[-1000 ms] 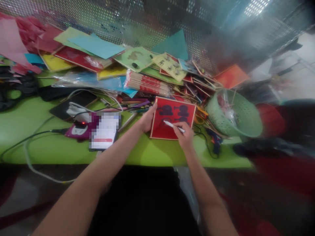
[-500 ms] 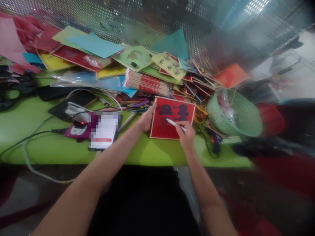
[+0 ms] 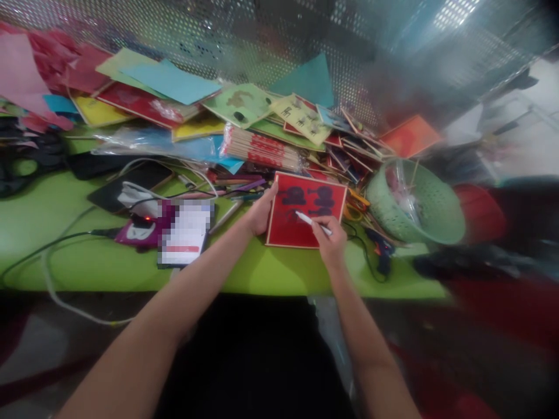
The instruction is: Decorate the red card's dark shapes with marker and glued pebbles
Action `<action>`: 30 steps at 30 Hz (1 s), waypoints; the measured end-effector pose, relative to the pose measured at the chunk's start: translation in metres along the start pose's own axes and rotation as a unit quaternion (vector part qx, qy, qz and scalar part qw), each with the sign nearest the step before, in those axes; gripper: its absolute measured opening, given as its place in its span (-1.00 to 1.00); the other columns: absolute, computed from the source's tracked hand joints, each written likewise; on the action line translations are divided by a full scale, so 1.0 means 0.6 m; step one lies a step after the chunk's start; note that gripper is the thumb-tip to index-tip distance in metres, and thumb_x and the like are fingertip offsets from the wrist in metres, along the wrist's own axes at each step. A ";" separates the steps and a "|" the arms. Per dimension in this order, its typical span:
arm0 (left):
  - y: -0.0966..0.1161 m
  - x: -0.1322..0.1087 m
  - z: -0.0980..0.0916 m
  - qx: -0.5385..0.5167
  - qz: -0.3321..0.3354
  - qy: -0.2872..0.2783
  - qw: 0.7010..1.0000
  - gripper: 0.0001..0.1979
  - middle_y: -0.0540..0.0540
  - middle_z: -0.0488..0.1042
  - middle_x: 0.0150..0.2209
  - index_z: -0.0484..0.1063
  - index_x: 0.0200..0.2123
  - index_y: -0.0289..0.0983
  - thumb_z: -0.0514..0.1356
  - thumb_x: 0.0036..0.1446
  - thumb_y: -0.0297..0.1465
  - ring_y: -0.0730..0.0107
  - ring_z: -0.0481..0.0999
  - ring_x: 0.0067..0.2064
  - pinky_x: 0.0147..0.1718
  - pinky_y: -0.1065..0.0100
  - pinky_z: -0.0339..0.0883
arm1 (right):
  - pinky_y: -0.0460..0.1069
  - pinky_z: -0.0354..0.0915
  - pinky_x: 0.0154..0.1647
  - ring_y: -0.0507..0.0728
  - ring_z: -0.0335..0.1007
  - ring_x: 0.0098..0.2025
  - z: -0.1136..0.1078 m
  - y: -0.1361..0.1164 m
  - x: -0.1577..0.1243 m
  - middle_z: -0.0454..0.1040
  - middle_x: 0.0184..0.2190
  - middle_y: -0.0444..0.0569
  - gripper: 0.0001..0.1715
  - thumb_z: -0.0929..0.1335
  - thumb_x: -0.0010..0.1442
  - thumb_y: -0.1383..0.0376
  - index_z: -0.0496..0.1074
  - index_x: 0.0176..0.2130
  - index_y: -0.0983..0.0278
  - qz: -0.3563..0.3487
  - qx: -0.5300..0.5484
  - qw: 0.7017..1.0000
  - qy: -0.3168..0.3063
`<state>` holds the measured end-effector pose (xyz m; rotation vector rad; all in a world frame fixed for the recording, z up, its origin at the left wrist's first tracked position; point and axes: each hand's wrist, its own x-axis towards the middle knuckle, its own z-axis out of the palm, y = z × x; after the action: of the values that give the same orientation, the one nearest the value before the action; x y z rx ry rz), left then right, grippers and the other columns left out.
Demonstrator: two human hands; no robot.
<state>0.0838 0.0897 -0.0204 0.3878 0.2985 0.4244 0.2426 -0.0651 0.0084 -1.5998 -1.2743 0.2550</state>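
Observation:
A red board (image 3: 288, 233) with a pale wooden edge and dark drawn shapes is tilted up over the green table. My left hand (image 3: 263, 213) grips its left edge, the thumb near the upper left corner and the other fingers hidden behind. In my right hand (image 3: 333, 237) is a white marker pen (image 3: 315, 222), pinched between thumb and fingers. Its tip meets the red face near the middle, below the upper left dark shape. Part of the lower right drawing is covered by my right hand.
Left of the board lie a lit phone (image 3: 187, 233), a purple power bank (image 3: 138, 231) and cables. Behind are pens, a bundle of wooden sticks (image 3: 259, 148) and piled coloured cards. To the right stand a green basket (image 3: 441, 218) and a glue gun (image 3: 383, 250).
Both hands and the board stay almost in place. The pen tip has shifted very slightly, and the dark marks just beside it look a little different.

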 end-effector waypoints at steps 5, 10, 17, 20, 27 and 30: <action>0.000 -0.002 0.006 -0.002 0.001 -0.001 1.000 -0.25 -0.35 0.64 0.13 0.36 0.41 -0.29 -0.08 0.47 0.11 -0.13 0.66 0.15 0.25 -0.15 0.44 | -0.04 0.35 -0.40 0.07 0.44 -0.42 0.001 -0.003 0.000 0.60 -0.39 -0.11 -0.80 0.42 0.31 0.13 0.59 -0.22 0.19 -0.008 -0.011 1.000 -0.020; 0.002 -0.006 0.019 0.008 -0.003 0.020 1.000 -0.24 -0.33 0.65 0.12 0.38 0.40 -0.31 -0.13 0.48 0.10 -0.13 0.65 0.16 0.26 -0.14 0.43 | -0.04 0.34 -0.41 0.07 0.43 -0.43 0.002 -0.005 0.000 0.60 -0.40 -0.12 -0.81 0.42 0.31 0.14 0.59 -0.22 0.18 -0.021 -0.003 0.999 -0.039; 0.002 -0.005 0.016 -0.004 -0.003 0.014 1.000 -0.24 -0.35 0.64 0.13 0.38 0.40 -0.31 -0.07 0.46 0.11 -0.14 0.67 0.14 0.24 -0.13 0.46 | -0.04 0.35 -0.39 0.07 0.45 -0.43 0.000 -0.012 0.000 0.62 -0.39 -0.12 -0.81 0.42 0.30 0.14 0.60 -0.23 0.19 -0.010 0.000 0.998 -0.058; 0.002 -0.003 0.013 -0.006 -0.008 0.012 1.000 -0.24 -0.35 0.64 0.13 0.39 0.39 -0.30 -0.06 0.46 0.12 -0.14 0.67 0.12 0.23 -0.12 0.47 | -0.04 0.37 -0.38 0.07 0.46 -0.42 0.000 -0.014 0.000 0.63 -0.38 -0.11 -0.81 0.43 0.29 0.14 0.60 -0.24 0.19 -0.009 0.008 0.998 -0.057; 0.003 -0.007 0.017 0.007 -0.012 0.014 1.000 -0.22 -0.37 0.65 0.11 0.42 0.35 -0.35 -0.08 0.45 0.13 -0.13 0.67 0.13 0.23 -0.11 0.47 | -0.04 0.36 -0.38 0.07 0.46 -0.42 -0.002 -0.013 -0.001 0.63 -0.40 -0.11 -0.83 0.42 0.26 0.17 0.59 -0.28 0.20 -0.006 -0.003 0.998 -0.056; 0.002 -0.006 0.016 0.010 -0.012 0.010 1.000 -0.23 -0.36 0.66 0.10 0.44 0.33 -0.34 -0.09 0.46 0.13 -0.11 0.67 0.13 0.25 -0.11 0.45 | -0.05 0.35 -0.39 0.07 0.45 -0.43 -0.004 -0.012 0.000 0.62 -0.41 -0.12 -0.84 0.42 0.24 0.19 0.59 -0.29 0.20 -0.010 -0.005 0.999 -0.050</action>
<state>0.0834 0.0863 -0.0106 0.3986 0.3263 0.4017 0.2398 -0.0671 0.0153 -1.5986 -1.3681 0.3206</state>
